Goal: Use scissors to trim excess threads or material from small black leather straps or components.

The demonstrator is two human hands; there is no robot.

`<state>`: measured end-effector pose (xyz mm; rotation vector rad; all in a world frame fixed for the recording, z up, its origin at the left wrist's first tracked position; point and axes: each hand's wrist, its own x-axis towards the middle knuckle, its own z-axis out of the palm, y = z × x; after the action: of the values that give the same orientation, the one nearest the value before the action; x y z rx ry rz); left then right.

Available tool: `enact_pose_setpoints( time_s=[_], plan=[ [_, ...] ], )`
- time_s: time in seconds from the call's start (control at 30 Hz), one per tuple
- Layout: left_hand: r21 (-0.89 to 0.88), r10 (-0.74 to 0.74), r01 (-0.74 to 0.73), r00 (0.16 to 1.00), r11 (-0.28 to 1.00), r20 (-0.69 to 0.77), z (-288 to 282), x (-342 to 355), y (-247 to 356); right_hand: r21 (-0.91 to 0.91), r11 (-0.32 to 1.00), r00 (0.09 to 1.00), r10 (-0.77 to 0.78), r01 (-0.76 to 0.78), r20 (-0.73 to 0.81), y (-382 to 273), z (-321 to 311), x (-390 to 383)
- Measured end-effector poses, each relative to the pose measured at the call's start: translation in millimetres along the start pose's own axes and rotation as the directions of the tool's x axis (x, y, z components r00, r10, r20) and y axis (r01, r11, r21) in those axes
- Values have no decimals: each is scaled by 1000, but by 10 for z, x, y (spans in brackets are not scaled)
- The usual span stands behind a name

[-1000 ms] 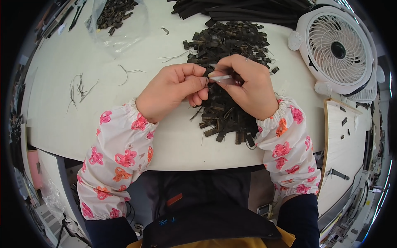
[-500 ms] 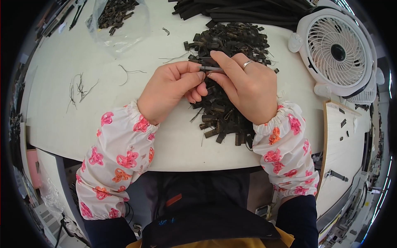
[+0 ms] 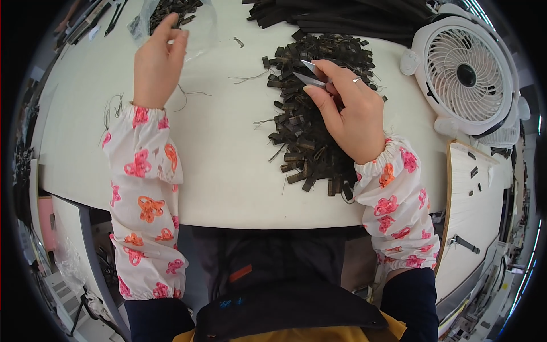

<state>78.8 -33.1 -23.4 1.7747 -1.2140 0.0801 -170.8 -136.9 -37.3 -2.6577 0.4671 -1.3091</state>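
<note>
My left hand (image 3: 160, 62) is held out at the far left with fingers apart, just in front of a clear plastic bag (image 3: 206, 34). No object shows in it. Small dark fabric tabs (image 3: 175, 8) lie in the bag. My right hand (image 3: 350, 111) grips a pair of thread snips (image 3: 310, 80), whose two pointed blades stand apart. Beneath the snips and that hand spreads a large heap of small black fabric tabs (image 3: 299, 128), some trailing loose threads. Both forearms wear white sleeve covers with pink and orange prints.
A white fan (image 3: 466, 75) stands at the right of the table (image 3: 228, 165). Long black strips (image 3: 353, 20) lie along the back. Cut threads (image 3: 185, 94) are scattered on the left half. Beyond the right edge is a board (image 3: 473, 216) with a few small dark pieces.
My left hand has left the right hand and swung up and left to the bag. The snips, closed and held between both hands before, now have their blades apart above the heap.
</note>
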Motion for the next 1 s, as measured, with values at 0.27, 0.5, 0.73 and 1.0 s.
enact_pose_setpoints(
  time_s=[0.27, 0.5, 0.73, 1.0],
  plan=[
    [-193, 299, -233, 820, 953, 487, 450, -645, 721, 292, 908, 954, 293, -300, 69, -5, -24, 17],
    [-101, 413, -409, 817, 907, 403, 470, -646, 664, 355, 838, 906, 348, -415, 240, -60, -37, 15],
    [-311, 316, -214, 890, 926, 328, 280, -585, 749, 475, 806, 931, 253, -353, 263, -216, -179, 64],
    [-377, 128, 121, 810, 918, 573, 248, -429, 611, 430, 837, 899, 152, -338, 410, -30, -116, 32]
  ],
)
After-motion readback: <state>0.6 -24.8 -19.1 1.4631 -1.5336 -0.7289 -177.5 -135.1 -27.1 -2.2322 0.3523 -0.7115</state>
